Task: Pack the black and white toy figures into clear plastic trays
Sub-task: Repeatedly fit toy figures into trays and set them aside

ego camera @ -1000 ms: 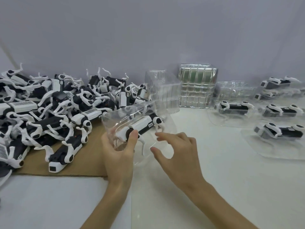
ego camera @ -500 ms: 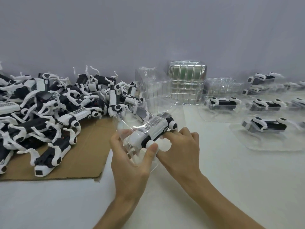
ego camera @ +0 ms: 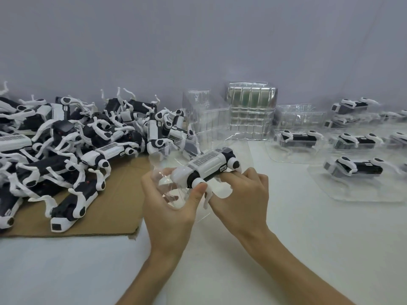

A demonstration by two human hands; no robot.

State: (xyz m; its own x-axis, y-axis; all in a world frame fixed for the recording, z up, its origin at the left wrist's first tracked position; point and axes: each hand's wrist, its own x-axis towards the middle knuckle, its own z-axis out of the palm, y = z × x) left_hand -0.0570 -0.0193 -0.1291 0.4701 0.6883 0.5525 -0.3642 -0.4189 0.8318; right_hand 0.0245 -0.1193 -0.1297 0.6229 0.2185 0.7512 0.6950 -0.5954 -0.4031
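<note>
Your left hand (ego camera: 169, 209) and right hand (ego camera: 242, 201) are bare, as are both forearms (ego camera: 293, 263) down to the near edge. Your left thumbnail (ego camera: 199, 187) is short and plain.

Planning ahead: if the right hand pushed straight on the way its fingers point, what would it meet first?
The right hand points up-left, so it meets the toy figure it touches, in the clear tray; beyond, probably the pile, depth unclear.

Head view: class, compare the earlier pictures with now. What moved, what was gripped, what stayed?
The right hand, open and apart a second ago, moved left and took hold of the toy figure. The left hand still holds the clear tray, thumb on the figure. The figure pile, cardboard and packed trays stayed put.
</note>
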